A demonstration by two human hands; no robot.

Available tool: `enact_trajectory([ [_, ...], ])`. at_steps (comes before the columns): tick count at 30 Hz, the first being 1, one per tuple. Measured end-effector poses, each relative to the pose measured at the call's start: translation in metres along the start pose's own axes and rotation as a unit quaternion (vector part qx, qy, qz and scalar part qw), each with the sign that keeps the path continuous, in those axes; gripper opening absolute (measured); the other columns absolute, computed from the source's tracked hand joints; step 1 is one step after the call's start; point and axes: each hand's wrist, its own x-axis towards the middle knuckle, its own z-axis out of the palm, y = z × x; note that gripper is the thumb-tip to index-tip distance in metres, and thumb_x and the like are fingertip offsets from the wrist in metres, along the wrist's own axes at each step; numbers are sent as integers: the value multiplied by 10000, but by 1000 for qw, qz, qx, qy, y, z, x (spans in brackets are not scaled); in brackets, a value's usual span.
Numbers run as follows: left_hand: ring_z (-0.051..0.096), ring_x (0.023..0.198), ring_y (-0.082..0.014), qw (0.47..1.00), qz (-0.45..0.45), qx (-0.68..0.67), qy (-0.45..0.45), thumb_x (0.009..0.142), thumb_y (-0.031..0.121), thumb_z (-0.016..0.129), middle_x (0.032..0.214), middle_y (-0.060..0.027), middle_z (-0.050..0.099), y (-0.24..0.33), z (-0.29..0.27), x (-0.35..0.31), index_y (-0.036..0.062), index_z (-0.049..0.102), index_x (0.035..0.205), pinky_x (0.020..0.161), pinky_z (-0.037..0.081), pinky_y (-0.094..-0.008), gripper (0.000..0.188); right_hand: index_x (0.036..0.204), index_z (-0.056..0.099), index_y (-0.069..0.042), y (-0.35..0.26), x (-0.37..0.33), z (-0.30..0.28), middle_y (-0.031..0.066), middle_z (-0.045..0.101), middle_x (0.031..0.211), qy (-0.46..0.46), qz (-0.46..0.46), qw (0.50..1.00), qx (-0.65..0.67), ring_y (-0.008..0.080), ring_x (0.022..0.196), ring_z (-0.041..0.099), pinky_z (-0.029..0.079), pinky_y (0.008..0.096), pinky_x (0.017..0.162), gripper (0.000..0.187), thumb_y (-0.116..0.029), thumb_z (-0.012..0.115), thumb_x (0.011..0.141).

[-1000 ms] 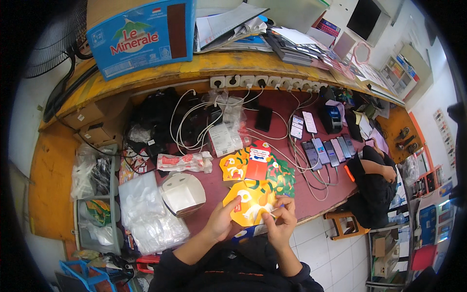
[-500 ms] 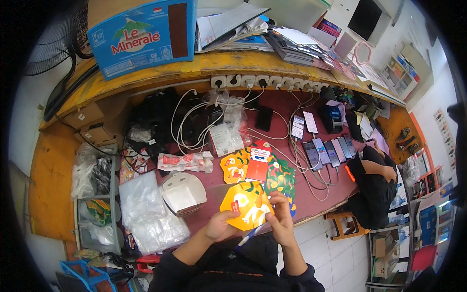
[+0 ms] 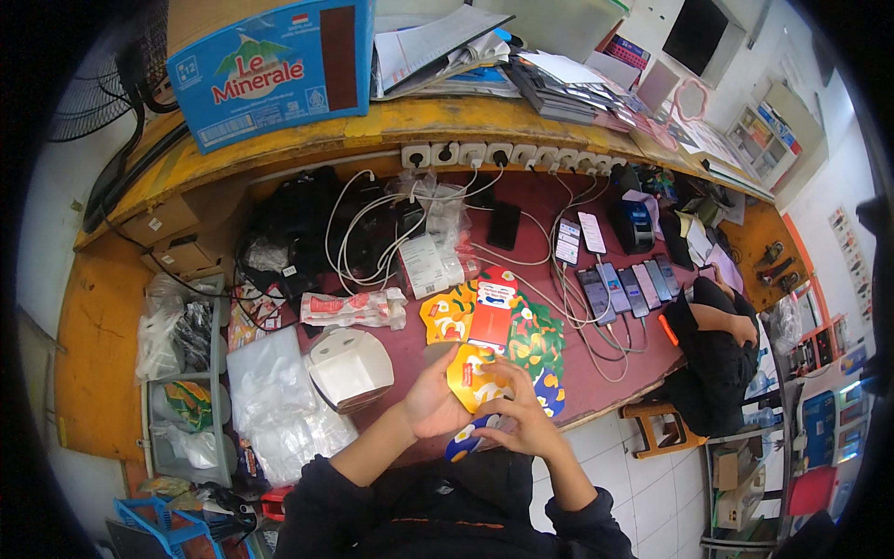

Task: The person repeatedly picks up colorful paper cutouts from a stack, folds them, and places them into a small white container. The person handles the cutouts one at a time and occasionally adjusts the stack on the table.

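- One yellow card [image 3: 463, 379] is held up at the worktop's [image 3: 638, 370] near edge.
- Its left side is gripped by the left hand's [image 3: 431, 402] fingers.
- Right hand [image 3: 527, 424]: fingers bent at the other side; firm grip can't be told.
- Blue piece [image 3: 462, 442] is seen just below; whether joined can't be told.
- Risk: card could be creased by uneven pressure, or dropped if left grip is loosened.

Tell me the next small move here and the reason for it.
Probably have the right hand take the blue piece: it sticks out at a tilt below the yellow card, close to that hand, while the left hand supports the card from its left side.
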Motion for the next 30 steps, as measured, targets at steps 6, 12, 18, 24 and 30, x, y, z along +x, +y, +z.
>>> enact_trajectory([
  [6,409,1273,-283,972,-82,194,-107,910,632,261,1374,-138,434,25,1,0,18,343,1374,1058,307,-395,774,901,599,-89,33,-11,-15,128,432,1325,69,47,990,118,324,1251,397,314,451,1040,165,-164,688,783],
  [12,445,1248,-263,757,99,617,-193,758,612,603,1332,-152,485,36,4,-26,-6,468,1302,1049,316,-381,834,1169,505,8,85,-38,-24,97,613,1083,312,270,739,532,176,925,626,514,324,808,323,-239,441,970],
  [18,495,1157,-203,759,131,617,-163,796,397,685,1296,-149,508,12,9,-33,2,424,1336,987,367,-350,717,1119,547,-24,98,-36,0,87,628,1033,307,387,718,491,191,925,618,494,308,809,238,-175,467,953],
  [24,562,1016,-127,904,-28,411,114,934,208,531,1143,-48,593,3,-6,-35,3,501,1237,890,433,-266,366,1089,584,-45,51,-22,3,113,579,1130,362,239,901,3,274,1113,521,365,350,953,259,-155,597,855],
  [30,577,1068,-192,960,54,226,155,918,164,499,1163,-101,587,-3,-16,-36,-21,498,1207,935,450,-332,343,1204,527,-41,7,-17,5,151,550,1202,128,202,971,0,324,1132,502,370,403,969,407,-164,622,827],
])
